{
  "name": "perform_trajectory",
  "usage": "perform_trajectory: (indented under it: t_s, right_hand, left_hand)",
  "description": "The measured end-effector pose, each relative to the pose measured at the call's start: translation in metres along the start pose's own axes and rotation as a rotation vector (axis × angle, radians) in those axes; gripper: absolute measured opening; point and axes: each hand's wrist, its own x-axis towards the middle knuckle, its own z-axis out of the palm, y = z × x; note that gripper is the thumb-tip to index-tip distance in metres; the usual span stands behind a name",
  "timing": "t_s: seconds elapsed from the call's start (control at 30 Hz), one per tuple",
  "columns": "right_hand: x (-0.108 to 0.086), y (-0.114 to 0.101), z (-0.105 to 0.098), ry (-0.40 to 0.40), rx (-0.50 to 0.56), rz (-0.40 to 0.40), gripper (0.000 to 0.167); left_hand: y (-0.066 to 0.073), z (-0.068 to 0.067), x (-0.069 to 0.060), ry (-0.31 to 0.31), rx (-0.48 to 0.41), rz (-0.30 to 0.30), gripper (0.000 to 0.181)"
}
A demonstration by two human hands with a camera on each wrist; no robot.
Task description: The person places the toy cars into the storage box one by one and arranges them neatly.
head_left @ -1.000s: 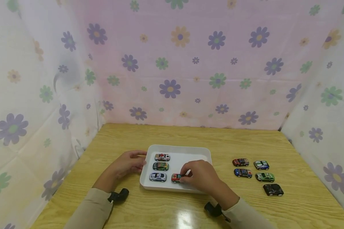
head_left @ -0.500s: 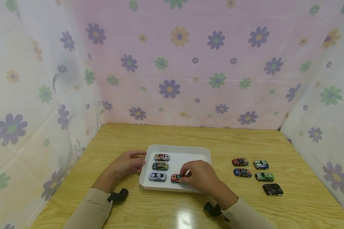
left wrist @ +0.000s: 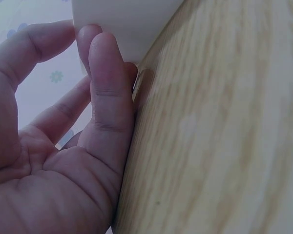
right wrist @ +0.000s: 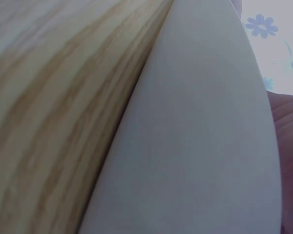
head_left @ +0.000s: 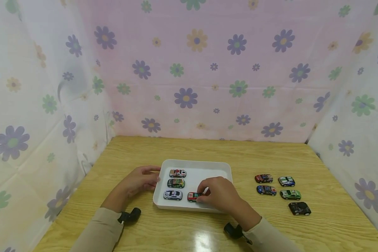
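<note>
A white tray (head_left: pixel 192 209) lies on the wooden table in the head view. My right hand (head_left: pixel 222 194) reaches into it and pinches a red toy car (head_left: pixel 192 197) near the tray's front wall; the car's right end is hidden by the fingers. Three more toy cars form a column at the tray's left: a white-and-red one (head_left: pixel 177 173), a dark green one (head_left: pixel 176 183) and a white one (head_left: pixel 173 195). My left hand (head_left: pixel 141 181) touches the tray's left wall, its fingertips against it in the left wrist view. The tray wall (right wrist: pixel 195 126) blocks most of my right hand in the right wrist view.
Right of the tray, several toy cars stand on the table: a red one (head_left: pixel 264 178), a blue one (head_left: pixel 266 190), a white-and-blue one (head_left: pixel 286 181), a green one (head_left: pixel 290 194) and a black one (head_left: pixel 299 208). Flowered cloth (head_left: pixel 201 77) surrounds the table's back and sides.
</note>
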Motion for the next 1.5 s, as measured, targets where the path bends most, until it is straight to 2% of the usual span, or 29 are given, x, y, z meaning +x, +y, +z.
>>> perform_trajectory:
  t_s: [0.43,0.7,0.9,1.2,1.4,1.5]
  right_hand:
    - [-0.002,0.002,-0.007,0.006,-0.010,0.016,0.021]
    - [-0.010,0.007,-0.037,0.035,0.107,-0.027,0.020]
    - [-0.013,0.016,-0.055,0.077,0.169,-0.056,0.017]
    - [-0.026,0.035,-0.086,0.128,0.153,-0.067,0.022]
    - [-0.037,0.050,-0.103,0.189,0.135,-0.072,0.019]
    - [-0.043,0.057,-0.108,0.197,0.126,-0.046,0.017]
  left_hand:
    - [0.000,0.002,0.003,0.007,-0.004,-0.009,0.063]
    - [0.002,0.002,0.004,-0.013,-0.010,-0.002,0.062]
    - [0.001,-0.001,-0.001,0.025,0.006,-0.013,0.061]
    - [-0.001,0.002,0.001,0.017,0.013,-0.013,0.061]
    - [-0.002,0.002,0.002,0.020,0.004,-0.014,0.061]
    - [-0.002,0.001,0.001,0.021,-0.002,-0.011,0.060]
